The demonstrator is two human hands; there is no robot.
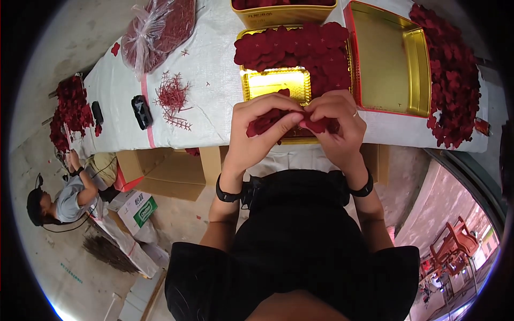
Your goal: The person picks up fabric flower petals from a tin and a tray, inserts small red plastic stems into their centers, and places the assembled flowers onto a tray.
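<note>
Table point(203, 107) under a white cover holds gold tins point(393, 64) piled with red petals point(300, 51), set close for reaching, while left hand point(257, 131) and right hand point(334, 125) pinch shut on a few red petal pieces point(267, 122) above its edge.

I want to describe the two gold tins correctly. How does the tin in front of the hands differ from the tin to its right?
The front tin holds many dark red petals; the right tin holds none. The front tin's gold base is mostly covered; the right tin's base is fully bare. The right tin shows a red rim. Both are rectangular, gold inside and stand on the white-covered table.
</note>
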